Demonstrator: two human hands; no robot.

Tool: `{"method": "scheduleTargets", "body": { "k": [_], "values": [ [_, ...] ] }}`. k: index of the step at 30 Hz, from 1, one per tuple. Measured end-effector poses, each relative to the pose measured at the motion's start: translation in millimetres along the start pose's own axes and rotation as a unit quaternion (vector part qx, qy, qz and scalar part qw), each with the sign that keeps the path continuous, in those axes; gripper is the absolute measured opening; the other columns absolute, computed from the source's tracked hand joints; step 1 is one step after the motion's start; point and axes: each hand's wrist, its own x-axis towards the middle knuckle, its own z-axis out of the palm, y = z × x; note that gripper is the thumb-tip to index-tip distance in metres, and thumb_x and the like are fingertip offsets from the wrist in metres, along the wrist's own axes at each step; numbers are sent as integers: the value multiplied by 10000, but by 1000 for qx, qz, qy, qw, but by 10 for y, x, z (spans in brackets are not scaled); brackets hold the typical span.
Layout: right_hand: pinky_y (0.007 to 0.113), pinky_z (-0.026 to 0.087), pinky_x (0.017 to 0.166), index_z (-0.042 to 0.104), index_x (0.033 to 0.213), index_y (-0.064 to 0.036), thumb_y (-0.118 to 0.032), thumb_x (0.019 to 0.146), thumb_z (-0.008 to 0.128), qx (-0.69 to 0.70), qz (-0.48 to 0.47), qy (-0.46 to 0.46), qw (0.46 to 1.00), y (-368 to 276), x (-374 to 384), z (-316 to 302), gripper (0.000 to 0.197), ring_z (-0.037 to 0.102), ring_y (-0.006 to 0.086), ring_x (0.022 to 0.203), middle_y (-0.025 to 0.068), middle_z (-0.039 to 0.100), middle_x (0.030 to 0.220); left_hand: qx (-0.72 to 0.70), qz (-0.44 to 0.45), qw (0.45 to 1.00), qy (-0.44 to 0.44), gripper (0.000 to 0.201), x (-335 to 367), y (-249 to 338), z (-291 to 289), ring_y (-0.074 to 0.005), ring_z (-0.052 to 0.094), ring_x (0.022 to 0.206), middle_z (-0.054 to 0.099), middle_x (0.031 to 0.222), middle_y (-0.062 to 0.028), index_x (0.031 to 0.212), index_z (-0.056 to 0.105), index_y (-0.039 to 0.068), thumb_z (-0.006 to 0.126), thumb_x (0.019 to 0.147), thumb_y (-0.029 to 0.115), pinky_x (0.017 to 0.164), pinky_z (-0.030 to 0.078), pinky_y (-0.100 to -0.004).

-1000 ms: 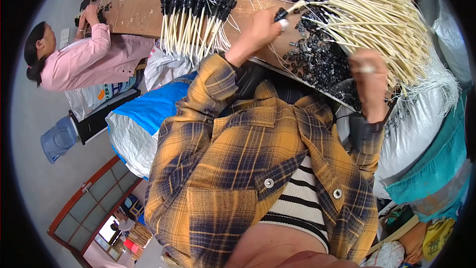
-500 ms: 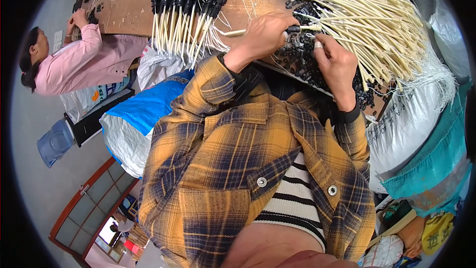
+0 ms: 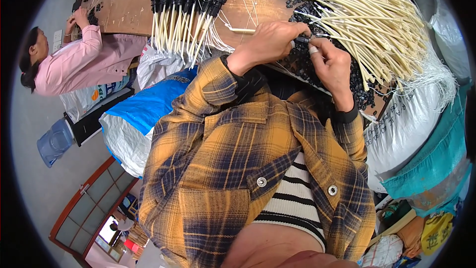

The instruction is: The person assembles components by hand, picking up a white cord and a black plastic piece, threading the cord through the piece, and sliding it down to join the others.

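**Hands pinching a small black plug over the table**

Left hand [image 3: 270,42] and right hand [image 3: 329,64] meet above the far edge of the wooden table [image 3: 134,12], fingertips almost touching. Between them sits a small black plug [image 3: 301,41], gripped by the curled fingers of the left hand and met from the other side by the thumb and forefinger of the right. Both hands are closed narrow around it; how much of the plug each one carries cannot be told. The right forefinger wears a pale wrap at its tip. A thin cream cord [image 3: 243,30] lies on the table just left of the left hand.

Directly under and beyond the hands lies a heap of loose black plugs [image 3: 359,87], spread along the table's near right edge. Just behind it, a big sheaf of cream cords [image 3: 372,25] fans out to the right, its white thin ends hanging off the table. To the left of the hands, well apart, a neat bundle of cream cords with black plugs fitted on their tops [image 3: 186,12] lies on the table.

Farther left, another person in a pink jacket [image 3: 87,64] works at the same table. Beside them stand a blue and white sack [image 3: 144,114] and, on the right, a large white sack [image 3: 411,124].
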Motion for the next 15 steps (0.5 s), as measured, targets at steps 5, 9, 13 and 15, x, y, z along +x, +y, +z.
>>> {"method": "scheduleTargets", "body": {
  "k": [5,9,13,15],
  "values": [
    [207,326,486,684,944,-15,-61,832,655,75,84,37,993,29,-106,-4,125,375,26,543,-53,457,585,-3,-2,1000,7,462,-23,-116,58,-372,624,837,642,852,-191,1138,569,73,510,703,-72,723,468,-447],
    [204,317,483,686,928,-19,-52,821,658,61,72,44,995,27,-101,-4,115,367,23,540,-59,441,581,-4,25,999,36,473,-27,-101,60,-379,620,805,634,823,-194,1146,567,79,505,703,-73,696,464,-447],
    [209,328,480,685,914,-25,-44,810,659,36,38,38,998,53,-80,12,109,374,35,522,-39,438,567,-2,5,1000,-6,457,-6,-13,6,-381,614,798,625,802,-189,1152,564,78,549,714,-52,683,459,-442],
    [219,340,474,685,905,-34,-47,802,663,13,1,40,999,39,-67,21,107,385,50,504,-13,441,555,-4,7,1000,-3,454,-4,-35,35,-378,614,795,622,795,-188,1154,563,80,564,717,-44,677,457,-441]
  ]
}}
